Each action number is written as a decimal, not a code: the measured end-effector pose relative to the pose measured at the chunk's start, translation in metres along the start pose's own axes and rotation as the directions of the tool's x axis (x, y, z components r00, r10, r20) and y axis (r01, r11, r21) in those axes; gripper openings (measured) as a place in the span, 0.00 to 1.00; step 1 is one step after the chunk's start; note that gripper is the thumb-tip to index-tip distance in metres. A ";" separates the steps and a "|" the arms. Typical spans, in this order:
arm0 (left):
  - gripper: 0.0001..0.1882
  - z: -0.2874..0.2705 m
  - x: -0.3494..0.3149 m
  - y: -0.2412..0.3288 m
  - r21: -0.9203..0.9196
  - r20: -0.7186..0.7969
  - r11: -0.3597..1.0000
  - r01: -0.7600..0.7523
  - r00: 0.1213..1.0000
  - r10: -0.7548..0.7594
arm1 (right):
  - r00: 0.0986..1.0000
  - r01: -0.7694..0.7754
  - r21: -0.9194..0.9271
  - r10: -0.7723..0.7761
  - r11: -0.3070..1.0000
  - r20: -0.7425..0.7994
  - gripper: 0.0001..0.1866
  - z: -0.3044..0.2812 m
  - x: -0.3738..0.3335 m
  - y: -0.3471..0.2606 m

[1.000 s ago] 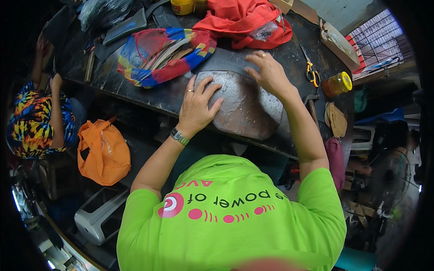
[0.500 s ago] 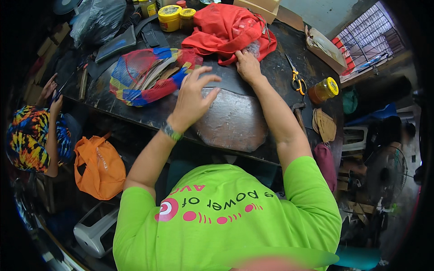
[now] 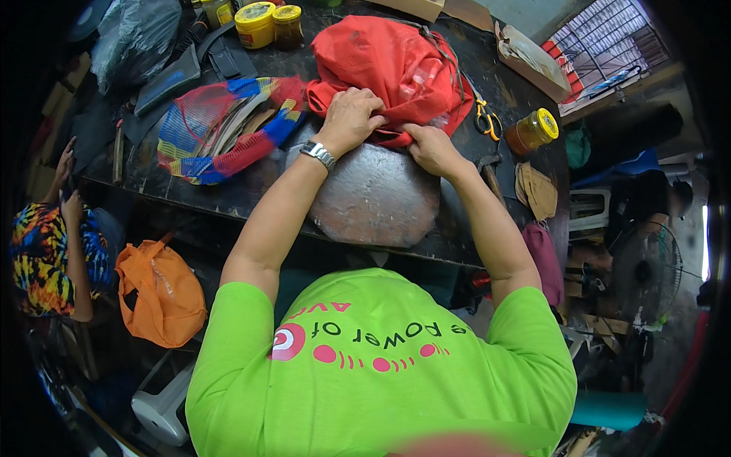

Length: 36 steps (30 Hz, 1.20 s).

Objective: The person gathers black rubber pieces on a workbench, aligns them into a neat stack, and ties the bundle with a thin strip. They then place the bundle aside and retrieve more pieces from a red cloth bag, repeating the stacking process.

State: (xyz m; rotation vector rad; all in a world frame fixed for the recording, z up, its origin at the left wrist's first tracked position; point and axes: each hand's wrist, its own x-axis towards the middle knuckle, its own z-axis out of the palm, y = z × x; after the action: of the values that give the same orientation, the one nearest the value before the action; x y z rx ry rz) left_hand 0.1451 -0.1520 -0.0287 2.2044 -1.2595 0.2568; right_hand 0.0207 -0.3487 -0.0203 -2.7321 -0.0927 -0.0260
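A red cloth bag with clear plastic showing at its mouth lies bunched up on the dark table in front of me. My left hand is closed on the bag's near left edge, fingers curled into the fabric. At the near right edge, my right hand pinches a fold of the same cloth. Below both hands, at the table's front edge, lies a worn dark board with cut corners. The bag's contents are mostly hidden.
Left of the bag sits a mesh bag holding flat pieces. To the right are scissors, a hammer, a yellow-lidded jar and tan pieces. Yellow-lidded tubs stand behind. Another person works at far left.
My left hand has moved forward from above the board and taken hold of the red bag. The bag's near edge has come closer to me, with my right hand still on it.
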 end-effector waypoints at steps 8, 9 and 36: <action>0.09 -0.043 0.022 -0.011 -0.907 -0.193 0.421 -0.031 0.917 -0.350 | 0.994 0.048 0.267 -0.021 0.963 -0.106 0.17 -0.055 -0.026 -0.015; 0.09 -0.049 0.025 -0.016 -0.948 -0.249 0.290 -0.135 0.879 -0.406 | 0.987 0.050 0.271 -0.006 0.961 -0.161 0.16 -0.057 -0.026 -0.022; 0.30 -0.074 -0.006 -0.083 -0.920 -0.261 -0.144 -0.364 0.844 -0.469 | 0.931 0.212 -0.492 -0.327 0.844 -0.160 0.32 -0.015 0.162 -0.051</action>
State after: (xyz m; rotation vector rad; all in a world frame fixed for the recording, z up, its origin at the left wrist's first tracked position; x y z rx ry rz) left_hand 0.2194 -0.0730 -0.0034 0.5424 -0.4838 -0.1727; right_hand 0.1792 -0.2982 0.0185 -3.1440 -0.4632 -0.5235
